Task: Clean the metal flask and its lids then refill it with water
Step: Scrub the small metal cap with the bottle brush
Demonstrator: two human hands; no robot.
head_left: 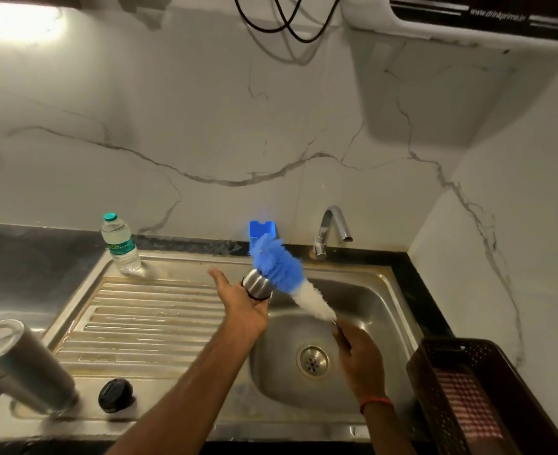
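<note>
- Left hand (245,305): palm up over the left rim of the sink basin, cradling a steel cap (257,285). The thumb sticks out to the left, clear of the cap; the fingers are mostly hidden behind it.
- Steel cap: small, ribbed, cup-shaped, tilted, with a dark ring at its lower end.
- Right hand (360,353): back of the hand up over the basin, fingers wrapped round the handle of a bottle brush (279,269). A red thread circles the wrist.
- Bottle brush: blue bristles at the tip and white bristles lower down, slanting up and left from the right hand. The blue head is blurred and lies against the cap's right side.
- Metal flask (25,366): stands open-mouthed at the front left corner of the drainboard, well apart from both hands.
- Black lid (115,395): lies on the drainboard's front edge, just right of the flask.
- Plastic water bottle (120,244): green cap, upright at the drainboard's back left corner.
- Steel sink (382,290): ribbed drainboard on the left, basin with a round drain (313,361) on the right.
- Faucet (331,229): at the basin's back edge, spout curving right.
- Blue holder (262,228): on the wall behind the brush head.
- Dark basket (435,389): on the counter's front right corner, with a red checked cloth (464,402) inside.
</note>
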